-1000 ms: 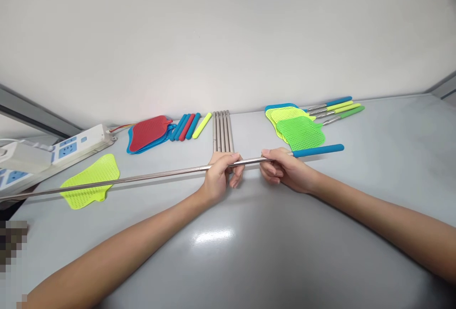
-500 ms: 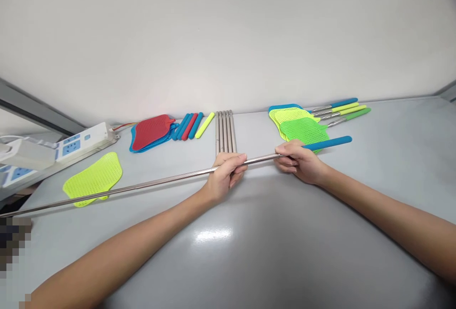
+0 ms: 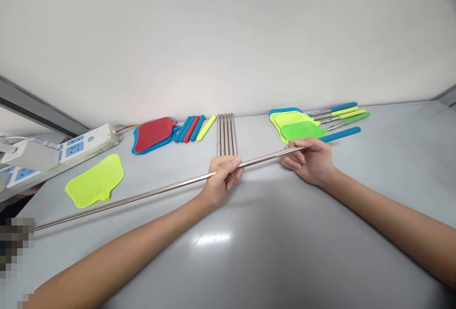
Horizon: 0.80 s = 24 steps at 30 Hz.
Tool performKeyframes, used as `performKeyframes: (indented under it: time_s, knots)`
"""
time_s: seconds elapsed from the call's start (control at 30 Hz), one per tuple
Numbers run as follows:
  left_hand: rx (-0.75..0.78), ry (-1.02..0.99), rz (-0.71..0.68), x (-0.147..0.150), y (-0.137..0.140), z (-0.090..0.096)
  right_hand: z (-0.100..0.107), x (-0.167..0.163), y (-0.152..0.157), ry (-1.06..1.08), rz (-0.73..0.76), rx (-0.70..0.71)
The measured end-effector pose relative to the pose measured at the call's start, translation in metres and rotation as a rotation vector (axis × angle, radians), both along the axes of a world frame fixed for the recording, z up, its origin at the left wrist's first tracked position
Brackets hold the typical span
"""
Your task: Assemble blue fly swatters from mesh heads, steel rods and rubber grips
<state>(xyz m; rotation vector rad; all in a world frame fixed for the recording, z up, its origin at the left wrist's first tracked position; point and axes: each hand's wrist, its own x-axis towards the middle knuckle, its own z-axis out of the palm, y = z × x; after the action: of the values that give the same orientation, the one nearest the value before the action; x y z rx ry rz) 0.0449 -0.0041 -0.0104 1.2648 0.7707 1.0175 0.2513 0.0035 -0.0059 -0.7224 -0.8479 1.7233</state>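
A long metal telescopic rod [image 3: 160, 189] slants across in front of me, its right end higher, with a blue handle [image 3: 344, 135] on that end. My left hand [image 3: 221, 182] is closed around the rod near its middle, thumb on top. Further right, my right hand [image 3: 311, 161] grips it just below the handle, fingers curled. The rod's far left end runs into a blurred patch. Below it on the table lies a yellow perforated fly swatter head [image 3: 95, 182]. Several bare metal rods [image 3: 226, 134] lie side by side behind my left hand.
Stacked red and blue swatter heads [image 3: 155, 134] lie at the back left, beside several coloured handles [image 3: 194, 128]. Several assembled fly swatters [image 3: 302, 131] lie behind my right hand. White power strips [image 3: 89, 142] line the left edge. A wall [image 3: 228, 38] closes off the back.
The rod has shifted right and its handle end has risen slightly. My right hand has moved a little right, widening the gap between my hands. The rod no longer crosses the yellow swatter head.
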Motion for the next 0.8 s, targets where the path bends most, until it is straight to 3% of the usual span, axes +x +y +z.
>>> performKeyframes:
  time_s: [0.17,0.3,0.43,0.6,0.7,0.8]
  knots:
    - [0.012,0.005,0.11,0.001,0.0,0.0,0.001,0.0,0.001,0.058,-0.054,0.014]
    - [0.035,0.159,-0.051,0.003,-0.003,0.007,0.002,-0.012,-0.007,-0.035,0.001,0.072]
    - [0.127,0.321,-0.198,0.005,-0.007,0.016,0.003,-0.03,-0.021,-0.15,0.149,0.064]
    - [0.122,0.344,-0.332,0.009,-0.011,0.022,0.005,-0.041,-0.031,-0.121,0.294,-0.04]
    - [0.054,0.31,-0.259,0.012,-0.008,0.021,0.005,-0.039,-0.03,-0.089,0.249,-0.063]
    - [0.051,0.292,-0.156,0.013,-0.004,0.018,0.003,-0.038,-0.03,-0.05,0.1,-0.065]
